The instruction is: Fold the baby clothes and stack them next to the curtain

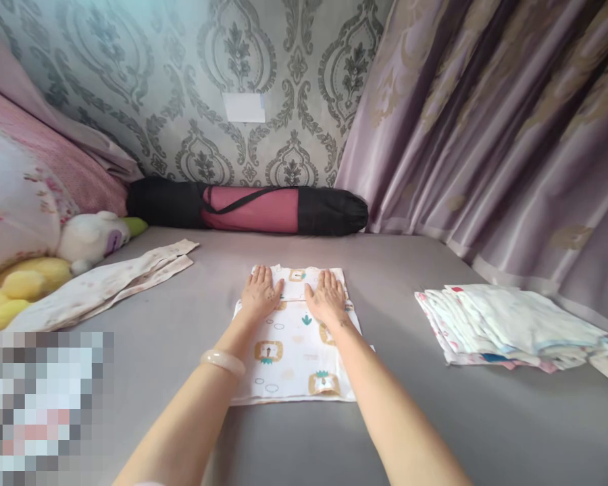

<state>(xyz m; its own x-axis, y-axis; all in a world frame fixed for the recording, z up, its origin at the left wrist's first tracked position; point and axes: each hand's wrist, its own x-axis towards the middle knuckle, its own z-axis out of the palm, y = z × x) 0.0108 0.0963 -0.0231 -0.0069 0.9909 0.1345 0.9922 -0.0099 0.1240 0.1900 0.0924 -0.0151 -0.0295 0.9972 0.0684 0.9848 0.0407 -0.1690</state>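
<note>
A white cloth garment (294, 351) printed with tan lion faces and green plants lies partly folded on the grey sheet (385, 270) in front of me. Its far part is turned over into a band across the top. My left hand (261, 293) rests flat on the left side of that band, fingers stretched out and pointing away from me. On the right side, my right hand (327, 294) presses flat in the same way. Both hands hold nothing. A pale bangle (223, 363) circles my left wrist.
Folded clothes (511, 327) are stacked on the right. Pale trousers (116, 280) lie to the left, near a white plush toy (94, 236) and a yellow one (30, 283). A black and pink rolled bag (253, 208) lies along the wall, beside a purple curtain (461, 135). The lower left corner is blurred.
</note>
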